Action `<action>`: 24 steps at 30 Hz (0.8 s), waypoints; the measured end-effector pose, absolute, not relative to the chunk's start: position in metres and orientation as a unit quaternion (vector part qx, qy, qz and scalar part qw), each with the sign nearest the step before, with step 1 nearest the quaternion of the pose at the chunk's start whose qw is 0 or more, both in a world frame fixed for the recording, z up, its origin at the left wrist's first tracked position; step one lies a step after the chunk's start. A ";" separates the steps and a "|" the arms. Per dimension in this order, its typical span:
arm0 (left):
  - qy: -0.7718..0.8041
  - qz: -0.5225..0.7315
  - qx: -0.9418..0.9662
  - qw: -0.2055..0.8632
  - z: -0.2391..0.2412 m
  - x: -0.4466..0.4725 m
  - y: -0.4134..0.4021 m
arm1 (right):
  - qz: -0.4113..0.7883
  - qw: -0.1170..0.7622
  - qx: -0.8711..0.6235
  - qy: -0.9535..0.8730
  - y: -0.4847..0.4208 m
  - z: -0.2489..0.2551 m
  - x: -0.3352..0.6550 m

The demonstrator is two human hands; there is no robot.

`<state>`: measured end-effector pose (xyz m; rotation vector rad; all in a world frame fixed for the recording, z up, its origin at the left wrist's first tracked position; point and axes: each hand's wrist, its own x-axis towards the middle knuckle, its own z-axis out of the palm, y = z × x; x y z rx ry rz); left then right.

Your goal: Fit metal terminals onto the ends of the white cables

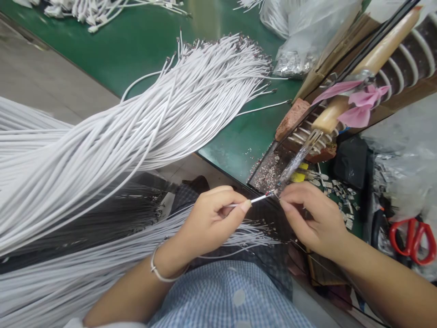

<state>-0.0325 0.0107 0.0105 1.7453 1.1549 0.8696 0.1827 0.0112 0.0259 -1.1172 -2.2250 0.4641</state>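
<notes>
Between the thumb and fingers of my left hand (pixel 218 216) is a thin white cable (pixel 258 199), its bared end pointing right. At that end sits a small metallic tip (pixel 272 193), too small to make out fully. My right hand (pixel 316 218) is closed in a pinch just right of the tip; whatever its fingertips hold is mostly hidden. Right above both hands, a soldering iron (pixel 329 116) with a wooden handle and pink cloth ties slants down. Its hot end comes very near the cable tip; contact cannot be made out.
A thick bundle of white cables (pixel 191 100) lies across the green table (pixel 105 50). More cables (pixel 129 264) cross my lap. A brick (pixel 293 118) stands by the iron, above scattered solder crumbs (pixel 269 171). Small metal connectors (pixel 341 193), red-handled scissors (pixel 411 239) and plastic bags (pixel 297 57) lie rightward.
</notes>
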 end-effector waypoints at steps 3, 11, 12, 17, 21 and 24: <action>0.458 0.348 0.700 0.423 0.012 -0.031 0.013 | 0.146 0.312 -0.414 -0.842 0.014 0.025 0.184; 0.448 0.360 0.707 0.413 0.012 -0.030 0.017 | 0.122 0.335 -0.402 -0.844 0.015 0.022 0.181; 0.447 0.362 0.707 0.413 0.012 -0.031 0.017 | 0.121 0.338 -0.404 -0.841 0.016 0.022 0.181; 0.440 0.370 0.703 0.419 0.014 -0.031 0.017 | 0.118 0.347 -0.403 -0.839 0.016 0.023 0.181; 0.433 0.374 0.707 0.416 0.016 -0.032 0.017 | 0.107 0.346 -0.408 -0.838 0.015 0.025 0.180; 0.434 0.374 0.704 0.419 0.016 -0.032 0.017 | 0.101 0.345 -0.406 -0.840 0.015 0.025 0.179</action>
